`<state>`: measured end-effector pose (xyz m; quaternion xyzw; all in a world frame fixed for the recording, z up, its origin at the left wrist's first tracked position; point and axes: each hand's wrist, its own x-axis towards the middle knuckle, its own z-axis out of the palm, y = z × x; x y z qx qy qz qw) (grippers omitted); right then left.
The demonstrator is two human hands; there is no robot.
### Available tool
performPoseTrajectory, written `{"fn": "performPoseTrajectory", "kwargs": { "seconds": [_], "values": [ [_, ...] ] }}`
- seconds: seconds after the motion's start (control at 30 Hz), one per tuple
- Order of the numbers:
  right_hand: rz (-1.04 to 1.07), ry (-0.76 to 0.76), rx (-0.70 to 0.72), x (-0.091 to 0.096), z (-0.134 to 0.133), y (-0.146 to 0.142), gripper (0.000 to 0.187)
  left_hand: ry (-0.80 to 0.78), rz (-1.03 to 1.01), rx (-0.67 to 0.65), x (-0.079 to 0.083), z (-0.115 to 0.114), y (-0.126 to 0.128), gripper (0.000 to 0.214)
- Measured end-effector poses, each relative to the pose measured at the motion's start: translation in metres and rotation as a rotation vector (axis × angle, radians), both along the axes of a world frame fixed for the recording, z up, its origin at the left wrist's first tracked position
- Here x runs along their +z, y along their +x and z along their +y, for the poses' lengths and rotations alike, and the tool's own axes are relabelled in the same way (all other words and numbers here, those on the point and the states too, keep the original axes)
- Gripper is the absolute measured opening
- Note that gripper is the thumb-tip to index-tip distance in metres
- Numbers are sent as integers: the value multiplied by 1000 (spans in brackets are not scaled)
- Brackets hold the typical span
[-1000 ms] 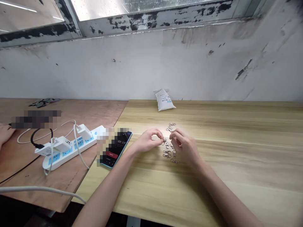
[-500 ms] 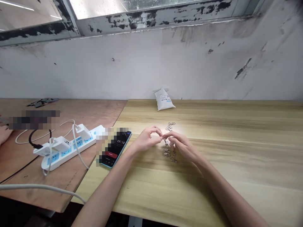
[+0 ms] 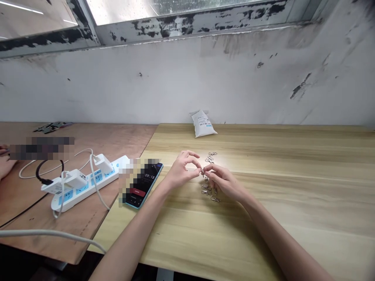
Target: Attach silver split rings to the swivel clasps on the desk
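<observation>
L hand: pinching a metal clasp btwn thumb and index tip, w/ remaining fingers arched loosely above.
R hand: gripping same clasp from opp. side w/ thumb and index; bent low, partly hiding the pieces below.
Hands: nearly meeting at the fingertips, both clamped on the one clasp; can't make out ring from hook at this size.
Metal clasp: held at or just above the light wood counter, can't tell which, amid the scattered group.
Loose clasps: lying silvery on the counter in a rough column, some beyond the fingertips, others nearer the wearer and beside R hand; hard to count, w/ some hidden.
Packet: slumped, white, w/ printed label and barcode, at back of counter near the stained wall, well apart from the hands.
Phone: flat, screen up, near L edge of counter, beside L forearm; reading 09:18 above a red button, w/ part blurred out.
Power strip: lying diag. on adj. brown counter, white w/ blue sockets, loaded w/ white chargers.
White cable: running along front of brown counter.
Co-worker's hand: at far L, cut off by frame, next to a pixelated patch.
</observation>
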<state>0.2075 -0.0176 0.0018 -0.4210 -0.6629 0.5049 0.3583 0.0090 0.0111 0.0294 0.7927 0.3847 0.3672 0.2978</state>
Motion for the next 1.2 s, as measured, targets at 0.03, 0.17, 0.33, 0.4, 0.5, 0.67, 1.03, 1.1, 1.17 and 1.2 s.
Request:
{"fn": "performPoseTrajectory", "kwargs": {
  "seconds": [0.03, 0.17, 0.33, 0.4, 0.5, 0.67, 1.03, 1.1, 1.17, 1.2],
  "values": [
    [-1, 7, 6, 0, 0, 0, 33, 8, 5, -5, -1, 0, 0, 3],
    [15, 28, 11, -2, 0, -2, 32, 24, 17, -2, -3, 0, 1, 4],
    [-1, 86, -33, -3, 1, -4, 31, 31, 10, -15, -5, 1, 0, 4],
    [-21, 110, -32, -4, 1, -4, 31, 33, 0, -27, -5, 1, 0, 4],
    [-25, 135, -20, -5, 1, -4, 32, 36, -1, -37, -4, 1, 1, 3],
    [-22, 154, -24, -6, 3, -3, 32, 51, 22, -27, -3, 0, 2, 5],
    [67, -45, 21, -2, 2, 0, 38, 131, 92, 12, -5, 1, 1, 6],
    [64, -37, 5, -5, 3, 0, 40, 141, 97, 15, -5, 1, 1, 6],
    [51, -26, -29, -6, 3, -1, 39, 145, 99, 19, -5, 0, 2, 6],
    [46, -21, -43, -6, 3, -1, 38, 145, 100, 20, -6, 0, 2, 6]
  ]
}}
